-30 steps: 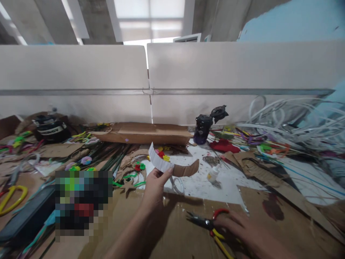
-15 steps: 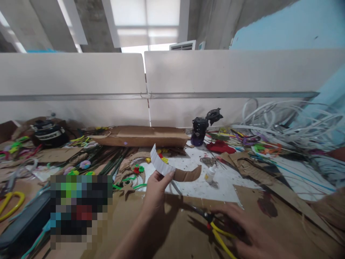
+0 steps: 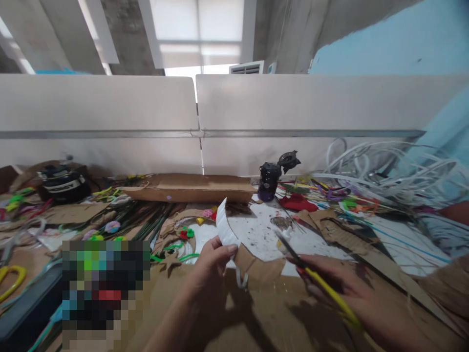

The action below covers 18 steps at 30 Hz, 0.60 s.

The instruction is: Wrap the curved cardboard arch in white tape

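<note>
My left hand point(image 3: 211, 263) pinches a curved cardboard strip point(image 3: 234, 243), white on one face and brown on the other, held just above the table. My right hand point(image 3: 351, 288) grips yellow-and-red handled pliers point(image 3: 311, 271) lifted off the table, their dark tip pointing up-left toward the strip's brown end. A small white glue bottle point(image 3: 287, 233) stands on the white sheet just behind the pliers' tip.
A long cardboard box point(image 3: 190, 188) lies at the back, a dark bottle point(image 3: 268, 181) to its right. White wires point(image 3: 384, 166) pile at the right. Green stems point(image 3: 154, 220), felt flowers and scraps litter the left, with yellow scissors point(image 3: 10, 276) at the left edge.
My right hand has taken the pliers off the table and raised them toward the strip. My left hand has turned the strip and lowered it slightly.
</note>
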Each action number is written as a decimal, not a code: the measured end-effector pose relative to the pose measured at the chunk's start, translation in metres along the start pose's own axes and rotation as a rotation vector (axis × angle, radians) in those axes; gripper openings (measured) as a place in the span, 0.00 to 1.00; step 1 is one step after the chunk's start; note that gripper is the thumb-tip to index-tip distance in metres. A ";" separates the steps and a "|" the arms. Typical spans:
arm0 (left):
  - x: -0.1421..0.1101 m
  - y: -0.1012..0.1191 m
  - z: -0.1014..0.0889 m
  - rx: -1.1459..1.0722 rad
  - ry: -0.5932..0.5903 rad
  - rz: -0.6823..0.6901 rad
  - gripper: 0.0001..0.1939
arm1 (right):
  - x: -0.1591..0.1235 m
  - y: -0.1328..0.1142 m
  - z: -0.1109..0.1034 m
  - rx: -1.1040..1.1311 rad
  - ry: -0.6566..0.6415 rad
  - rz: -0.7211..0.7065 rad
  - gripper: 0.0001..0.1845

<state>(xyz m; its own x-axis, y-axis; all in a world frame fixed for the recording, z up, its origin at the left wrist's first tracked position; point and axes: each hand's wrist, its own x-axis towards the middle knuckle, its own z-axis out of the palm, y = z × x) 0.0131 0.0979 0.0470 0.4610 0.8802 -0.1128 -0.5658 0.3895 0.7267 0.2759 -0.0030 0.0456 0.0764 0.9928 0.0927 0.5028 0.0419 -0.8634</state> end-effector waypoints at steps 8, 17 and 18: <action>0.000 -0.002 0.003 0.033 -0.019 -0.009 0.15 | 0.015 -0.030 0.034 0.011 -0.203 -0.047 0.22; 0.006 -0.004 -0.001 0.072 -0.045 -0.007 0.16 | 0.008 -0.020 0.034 -0.022 -0.155 -0.057 0.24; 0.006 -0.004 -0.002 0.074 -0.043 -0.009 0.16 | 0.007 -0.020 0.035 -0.036 -0.147 -0.061 0.23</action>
<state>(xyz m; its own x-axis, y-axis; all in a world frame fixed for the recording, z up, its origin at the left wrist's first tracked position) 0.0173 0.1018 0.0421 0.4954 0.8638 -0.0917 -0.5102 0.3748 0.7741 0.2364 0.0074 0.0465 -0.0801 0.9944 0.0684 0.5336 0.1007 -0.8397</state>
